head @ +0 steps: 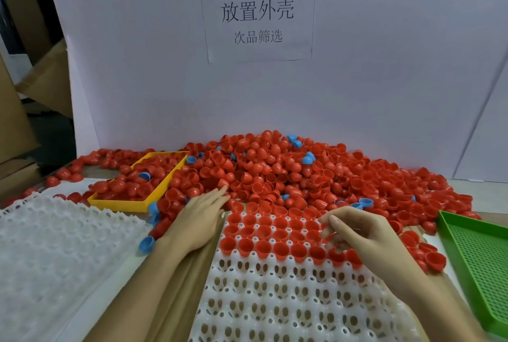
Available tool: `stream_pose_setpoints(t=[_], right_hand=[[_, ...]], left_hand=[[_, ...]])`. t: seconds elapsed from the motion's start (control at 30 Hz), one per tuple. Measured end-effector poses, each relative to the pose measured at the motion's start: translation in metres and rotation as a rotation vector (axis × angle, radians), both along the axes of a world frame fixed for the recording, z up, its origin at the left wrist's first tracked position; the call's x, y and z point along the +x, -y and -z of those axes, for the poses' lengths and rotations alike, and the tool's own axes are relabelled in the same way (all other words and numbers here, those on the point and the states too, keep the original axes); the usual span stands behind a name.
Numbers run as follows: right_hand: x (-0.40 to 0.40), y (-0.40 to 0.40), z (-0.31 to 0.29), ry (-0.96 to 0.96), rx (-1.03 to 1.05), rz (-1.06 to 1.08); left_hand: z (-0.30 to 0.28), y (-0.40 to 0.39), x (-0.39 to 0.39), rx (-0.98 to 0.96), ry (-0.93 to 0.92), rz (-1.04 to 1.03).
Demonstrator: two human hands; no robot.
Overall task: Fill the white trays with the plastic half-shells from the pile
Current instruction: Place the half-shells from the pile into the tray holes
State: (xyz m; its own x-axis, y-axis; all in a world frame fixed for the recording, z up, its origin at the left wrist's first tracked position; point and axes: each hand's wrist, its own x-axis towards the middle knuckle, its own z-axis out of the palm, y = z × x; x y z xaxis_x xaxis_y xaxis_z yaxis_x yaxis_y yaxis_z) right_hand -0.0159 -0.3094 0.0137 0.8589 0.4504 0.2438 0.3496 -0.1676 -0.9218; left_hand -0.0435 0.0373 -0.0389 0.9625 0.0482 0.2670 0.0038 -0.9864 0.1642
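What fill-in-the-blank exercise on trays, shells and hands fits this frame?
1. The tray left of the pile that holds red shells is ____.
2. The mesh tray at the right edge is ____.
3. Most shells in the pile are red; a few are ____.
4. The right hand works over the white tray while the left hand reaches toward the ____.

Missing words: yellow; green; blue; pile

Left hand [202, 214] reached flat into shell pile [275, 171]; right hand [360, 234] pinched a red shell [328, 237] over the part-filled tray [275, 300].
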Motion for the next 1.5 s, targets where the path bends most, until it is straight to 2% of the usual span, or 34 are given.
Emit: stream_pose_setpoints(t=[0.07, 0.13, 0.37, 0.43, 0.53, 0.63, 0.7, 0.87, 0.97, 1.13, 1.2, 1.27, 1.33, 1.37, 1.43, 1.5], right_hand=[[0.0, 0.0, -0.001, 0.006, -0.01, -0.005], [0.001, 0.0, -0.001, 0.012, -0.016, -0.006], [0.0, 0.001, -0.001, 0.005, 0.011, -0.016], [0.0, 0.002, -0.002, 0.005, 0.012, -0.016], [-0.001, 0.002, -0.004, 0.012, 0.016, -0.023], [-0.003, 0.001, -0.006, 0.041, 0.032, -0.041], [-0.005, 0.001, -0.008, 0.073, 0.04, -0.078], [-0.008, 0.0, -0.009, 0.113, 0.067, -0.161], [-0.01, -0.003, -0.01, 0.097, 0.083, -0.218], [-0.011, -0.005, -0.008, 0.117, 0.068, -0.198], [-0.009, -0.003, -0.007, 0.109, 0.055, -0.152], [-0.007, -0.001, -0.006, 0.105, 0.042, -0.093], [-0.004, 0.0, -0.005, 0.098, 0.032, -0.049], [-0.003, 0.0, -0.004, 0.092, 0.028, -0.041], [-0.003, -0.001, -0.003, 0.077, 0.025, -0.041], [-0.004, -0.001, -0.003, 0.059, 0.023, -0.056]], left_hand=[[0.004, -0.003, 0.003, 0.029, -0.022, -0.013], [0.004, -0.003, 0.006, 0.019, 0.062, -0.014], [-0.003, 0.003, 0.004, -0.167, 0.228, -0.077], [-0.016, 0.011, -0.002, -0.301, 0.334, -0.074], [-0.038, 0.035, -0.014, -0.657, 0.416, 0.05], [-0.057, 0.065, -0.028, -1.003, 0.262, 0.276], [-0.063, 0.082, -0.037, -1.106, 0.159, 0.39], [-0.067, 0.105, -0.047, -1.082, 0.043, 0.469], [-0.068, 0.113, -0.049, -1.065, 0.035, 0.448], [-0.067, 0.113, -0.048, -1.122, 0.023, 0.386], [-0.067, 0.097, -0.042, -1.167, 0.117, 0.251], [-0.068, 0.067, -0.036, -1.16, 0.374, 0.016], [-0.071, 0.028, -0.034, -1.035, 0.672, -0.196], [-0.071, 0.01, -0.035, -0.952, 0.76, -0.268], [-0.068, -0.016, -0.037, -0.814, 0.794, -0.359], [-0.061, -0.026, -0.035, -0.668, 0.683, -0.432]])
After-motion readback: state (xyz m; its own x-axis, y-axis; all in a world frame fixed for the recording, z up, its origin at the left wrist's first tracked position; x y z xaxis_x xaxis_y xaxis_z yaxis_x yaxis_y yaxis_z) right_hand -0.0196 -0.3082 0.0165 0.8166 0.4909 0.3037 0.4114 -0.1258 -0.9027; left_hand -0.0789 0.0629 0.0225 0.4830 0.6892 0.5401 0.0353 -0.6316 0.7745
